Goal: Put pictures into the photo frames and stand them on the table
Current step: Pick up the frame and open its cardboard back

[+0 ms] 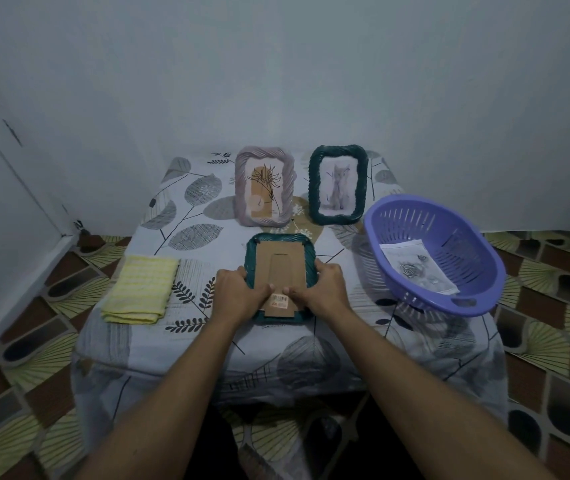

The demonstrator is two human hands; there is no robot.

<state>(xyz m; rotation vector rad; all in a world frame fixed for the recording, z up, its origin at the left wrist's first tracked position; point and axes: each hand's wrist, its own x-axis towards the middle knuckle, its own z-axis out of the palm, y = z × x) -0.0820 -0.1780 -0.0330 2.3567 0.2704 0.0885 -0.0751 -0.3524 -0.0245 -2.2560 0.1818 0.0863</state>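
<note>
Single head-worn wide-angle view, looking forward and down over the table (207, 237) from its near edge. Close range: both forearms enter from below. Wall behind table fills upper half.

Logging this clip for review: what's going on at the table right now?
A person holds a dark green frame face down on the table, left hand and right hand pressing its cardboard backing. Behind it, a pinkish frame and a second green frame with a cat picture stand upright. A purple basket holds a loose rose picture; a folded yellow cloth lies at left.
</note>
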